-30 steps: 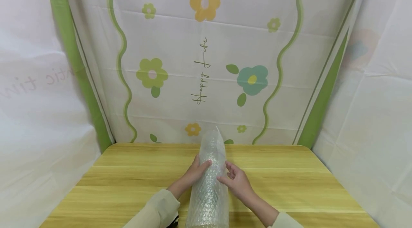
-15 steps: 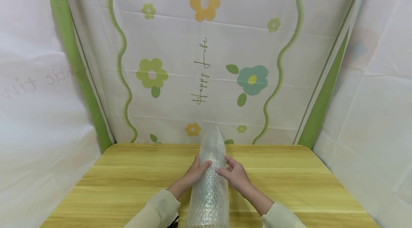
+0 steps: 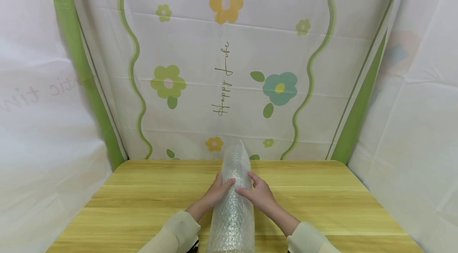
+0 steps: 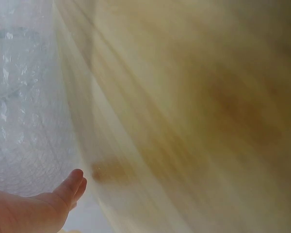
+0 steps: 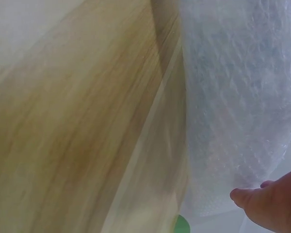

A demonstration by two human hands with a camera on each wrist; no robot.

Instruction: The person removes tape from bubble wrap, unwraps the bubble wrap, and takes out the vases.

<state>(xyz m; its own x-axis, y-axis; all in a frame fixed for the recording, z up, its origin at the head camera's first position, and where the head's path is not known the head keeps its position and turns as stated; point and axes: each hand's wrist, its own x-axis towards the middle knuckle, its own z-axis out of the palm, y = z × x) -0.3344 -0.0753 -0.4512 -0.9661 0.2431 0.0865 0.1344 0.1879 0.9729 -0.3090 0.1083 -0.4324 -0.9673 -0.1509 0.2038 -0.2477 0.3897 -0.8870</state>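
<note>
I see the bubble-wrap roll (image 3: pixel 231 217) lengthwise over the worktop (image 3: pixel 315 201). The left hand (image 3: pixel 215 192) holds its left side, thumb on top; the right hand (image 3: pixel 261 195), half-spread, touches its right (fingers partly hidden: I can't tell if it grips).

Flowered cloth (image 3: pixel 193 50) behind wooden table (image 3: pixel 315 205)

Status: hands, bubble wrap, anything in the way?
Left hand, right hand holding bubble wrap from either side. Wood-grain table showing both sides. No obstruction visible.
</note>
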